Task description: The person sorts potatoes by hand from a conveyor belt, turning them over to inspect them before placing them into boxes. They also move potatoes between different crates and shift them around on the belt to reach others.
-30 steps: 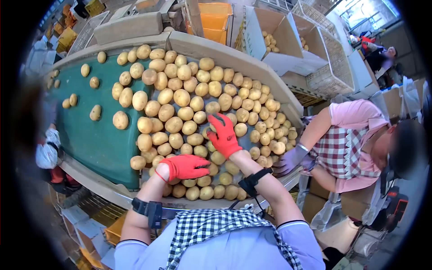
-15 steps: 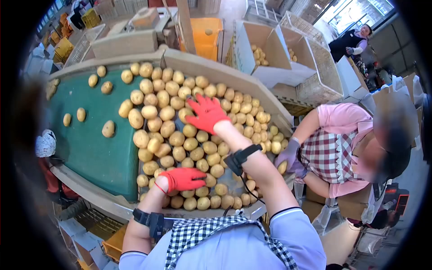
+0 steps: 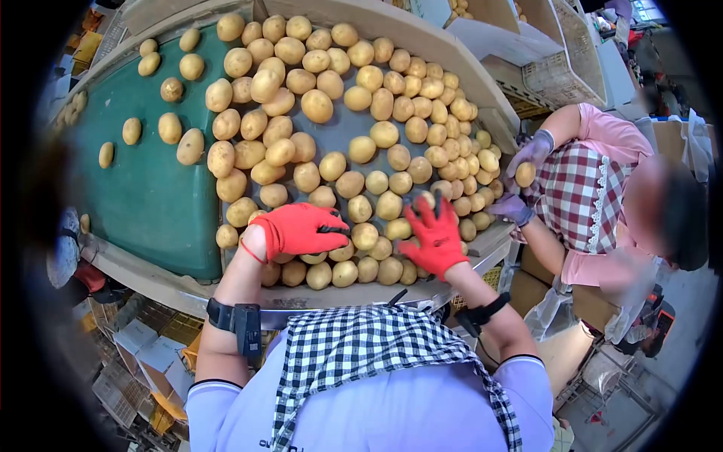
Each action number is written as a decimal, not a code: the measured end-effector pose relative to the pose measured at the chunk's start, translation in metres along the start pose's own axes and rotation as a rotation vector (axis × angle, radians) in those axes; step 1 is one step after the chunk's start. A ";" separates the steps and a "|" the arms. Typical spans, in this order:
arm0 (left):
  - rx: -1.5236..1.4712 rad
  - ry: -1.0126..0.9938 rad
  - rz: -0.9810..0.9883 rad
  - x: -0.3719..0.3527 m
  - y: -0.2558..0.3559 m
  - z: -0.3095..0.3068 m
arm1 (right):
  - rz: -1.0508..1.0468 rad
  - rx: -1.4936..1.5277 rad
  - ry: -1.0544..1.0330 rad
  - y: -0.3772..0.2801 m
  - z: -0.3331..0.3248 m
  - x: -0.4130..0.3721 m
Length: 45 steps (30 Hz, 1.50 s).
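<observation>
No legible lettering, only a small unreadable mark [image 3: 439, 242] on the right red glove [image 3: 435, 238]

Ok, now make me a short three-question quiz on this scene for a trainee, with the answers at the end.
1. True or false: the wearer's left hand and right hand are both bare.
2. How do the potatoes lie on the green surface? A) heaped in a crate; B) a few, scattered; C) packed edge to edge.
3. Fill in: the person in pink holds a single ____ in one purple-gloved hand.

Key:
1. False; both wear red gloves.
2. B.
3. Potato.
</observation>
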<state>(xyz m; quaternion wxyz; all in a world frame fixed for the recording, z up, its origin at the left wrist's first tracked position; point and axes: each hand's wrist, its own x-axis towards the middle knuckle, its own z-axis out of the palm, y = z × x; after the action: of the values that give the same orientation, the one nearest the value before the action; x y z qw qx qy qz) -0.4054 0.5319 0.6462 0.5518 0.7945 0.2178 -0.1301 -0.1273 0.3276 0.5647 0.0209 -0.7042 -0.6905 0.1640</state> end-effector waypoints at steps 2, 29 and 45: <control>-0.033 -0.027 -0.028 0.000 -0.001 -0.004 | 0.065 -0.086 -0.004 0.023 -0.006 -0.009; -0.252 0.344 -0.229 -0.015 -0.008 -0.038 | 0.105 -0.435 -0.069 -0.046 0.032 0.133; -0.108 0.414 -0.279 -0.013 0.012 -0.042 | 0.244 -0.242 0.581 0.130 -0.213 0.169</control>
<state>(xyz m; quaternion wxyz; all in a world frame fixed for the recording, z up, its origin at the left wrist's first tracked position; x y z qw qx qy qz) -0.4120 0.5647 0.6766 0.5139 0.7356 0.4405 -0.0277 0.0524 0.5293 0.6984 0.1133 -0.7964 -0.5807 -0.1252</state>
